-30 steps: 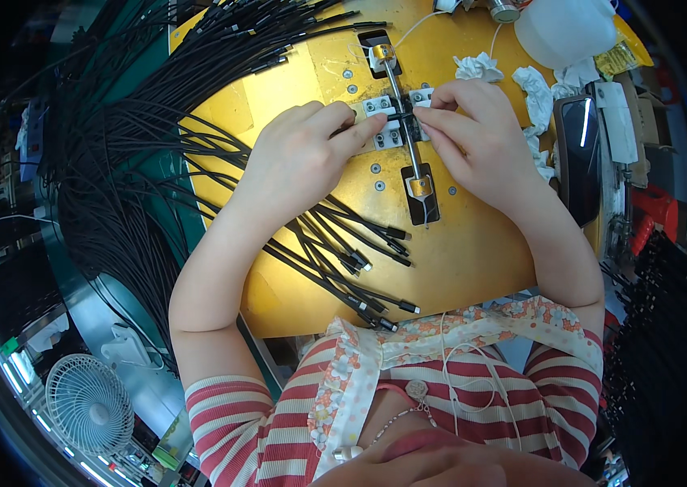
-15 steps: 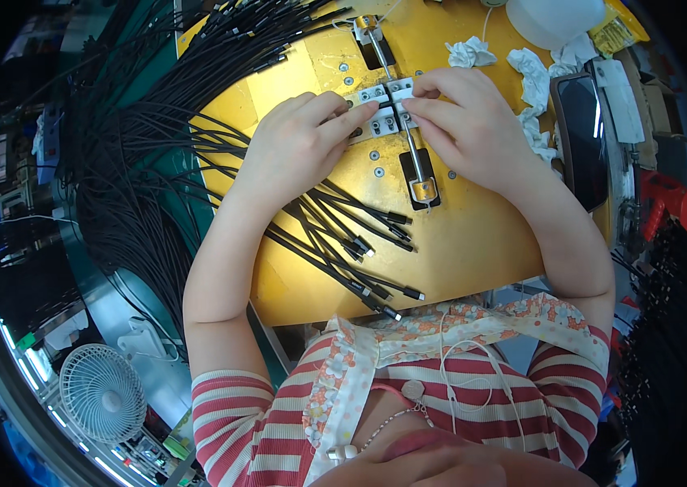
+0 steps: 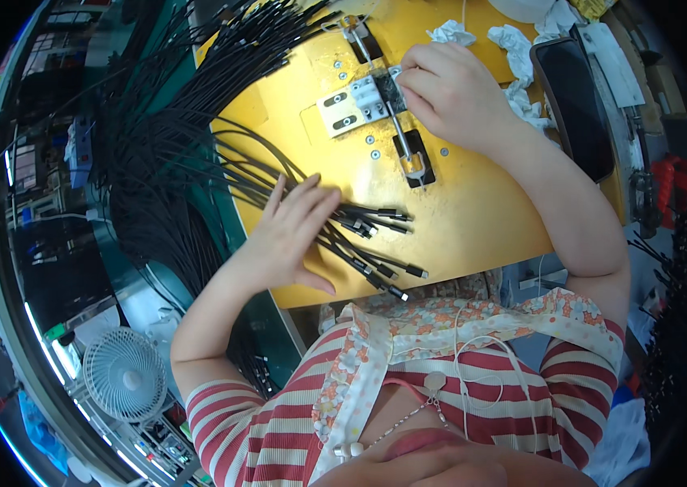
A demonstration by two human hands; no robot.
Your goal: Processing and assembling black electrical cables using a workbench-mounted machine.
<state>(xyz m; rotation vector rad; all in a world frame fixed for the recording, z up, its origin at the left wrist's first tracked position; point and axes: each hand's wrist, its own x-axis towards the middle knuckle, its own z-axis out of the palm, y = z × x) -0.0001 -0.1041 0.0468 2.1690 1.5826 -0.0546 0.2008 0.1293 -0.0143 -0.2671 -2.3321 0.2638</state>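
My left hand [image 3: 299,231] is open, fingers spread, over a bundle of black cables [image 3: 258,183]. Their plug ends [image 3: 372,223], several with bare metal tips, lie to the right of it. My right hand [image 3: 453,97] is closed, its thumb and fingers pinched together at the right side of a metal clamping fixture [image 3: 368,99]. What sits between those fingers is hidden. A dark gap [image 3: 391,89] shows beside the fixture's silver left block, with a thin metal rod [image 3: 400,130] crossing there. The right block is mostly covered by my hand.
The fixture stands on a gold-coloured work plate [image 3: 473,211]. A large heap of black cables [image 3: 238,49] lies at the far left. Crumpled white tissues [image 3: 514,53] and a dark phone-like slab [image 3: 572,105] are at the right. A white fan [image 3: 124,373] stands at the lower left.
My left hand has left the fixture and come down left onto the cables, its fingers spreading. My right hand stays at the fixture, where a dark gap now shows. The whole view has shifted slightly.
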